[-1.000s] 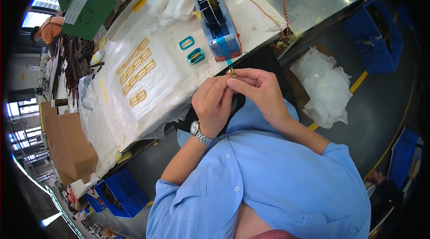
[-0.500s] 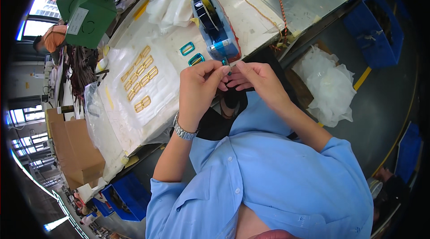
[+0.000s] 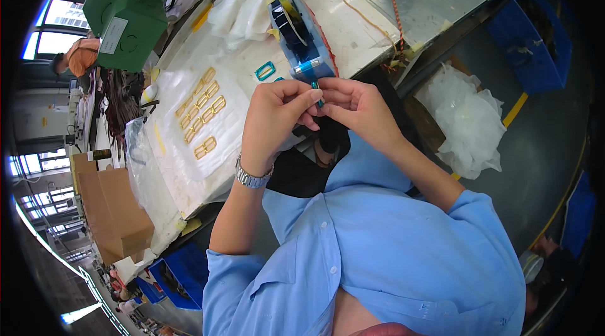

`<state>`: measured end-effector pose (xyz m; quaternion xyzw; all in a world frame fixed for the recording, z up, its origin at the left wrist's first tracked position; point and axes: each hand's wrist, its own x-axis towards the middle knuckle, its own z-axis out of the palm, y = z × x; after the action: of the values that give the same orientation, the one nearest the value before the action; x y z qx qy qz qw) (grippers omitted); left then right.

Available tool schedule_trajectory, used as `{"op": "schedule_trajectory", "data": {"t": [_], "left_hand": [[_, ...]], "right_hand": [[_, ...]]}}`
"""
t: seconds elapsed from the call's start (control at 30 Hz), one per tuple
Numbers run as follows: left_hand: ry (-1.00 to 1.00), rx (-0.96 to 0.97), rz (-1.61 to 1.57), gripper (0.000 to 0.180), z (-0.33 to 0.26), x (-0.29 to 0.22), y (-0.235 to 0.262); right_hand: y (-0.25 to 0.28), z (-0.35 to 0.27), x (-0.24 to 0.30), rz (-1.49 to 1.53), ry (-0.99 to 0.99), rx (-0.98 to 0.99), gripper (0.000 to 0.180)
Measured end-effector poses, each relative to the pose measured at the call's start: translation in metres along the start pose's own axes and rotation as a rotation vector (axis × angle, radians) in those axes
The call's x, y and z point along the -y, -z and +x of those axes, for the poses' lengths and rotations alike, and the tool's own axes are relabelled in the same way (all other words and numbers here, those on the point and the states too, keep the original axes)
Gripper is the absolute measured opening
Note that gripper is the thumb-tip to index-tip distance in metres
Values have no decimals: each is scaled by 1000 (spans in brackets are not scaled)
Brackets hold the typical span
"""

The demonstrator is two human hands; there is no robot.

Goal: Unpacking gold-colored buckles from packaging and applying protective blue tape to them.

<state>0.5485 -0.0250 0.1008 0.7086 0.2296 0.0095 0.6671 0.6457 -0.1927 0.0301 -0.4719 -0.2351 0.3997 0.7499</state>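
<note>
My left hand [image 3: 277,109], with a metal watch on its wrist, and my right hand [image 3: 362,109] meet just in front of a blue tape dispenser [image 3: 320,46]. Between their fingertips they pinch a small buckle covered in teal-blue tape [image 3: 317,93], seen edge-on and partly hidden by the fingers. Another teal-taped buckle [image 3: 265,71] lies on the white table [image 3: 252,52] beyond my left hand. Part of one more taped buckle [image 3: 279,79] shows next to that hand. Several bare gold buckles [image 3: 203,112] are laid out in rows on white sheeting to the left.
A green machine housing [image 3: 129,15] stands at the far left, near dark strips [image 3: 121,100]. Crumpled white plastic [image 3: 239,5] lies at the back of the table. A cardboard box [image 3: 116,210] is at the left; a bag of white plastic [image 3: 463,122] and a blue bin [image 3: 532,40] are right.
My right hand has moved up and left, closing its fingers onto the taped buckle beside my left fingertips. My left hand now covers more of the nearer taped buckle on the table.
</note>
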Motion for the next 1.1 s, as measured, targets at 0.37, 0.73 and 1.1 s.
{"op": "schedule_trajectory", "data": {"t": [0.37, 0.73, 1.1], "left_hand": [[400, 169, -187, 28, 20, -28, 31], [510, 115, -330, 22, 22, -32, 27], [639, 65, -575, 18, 3, 19, 8]], "right_hand": [[-3, 6, 11, 29, -6, 68, 49], [-8, 6, 12, -58, 115, -38, 43], [14, -17, -14, -195, -80, -17, 43]]}}
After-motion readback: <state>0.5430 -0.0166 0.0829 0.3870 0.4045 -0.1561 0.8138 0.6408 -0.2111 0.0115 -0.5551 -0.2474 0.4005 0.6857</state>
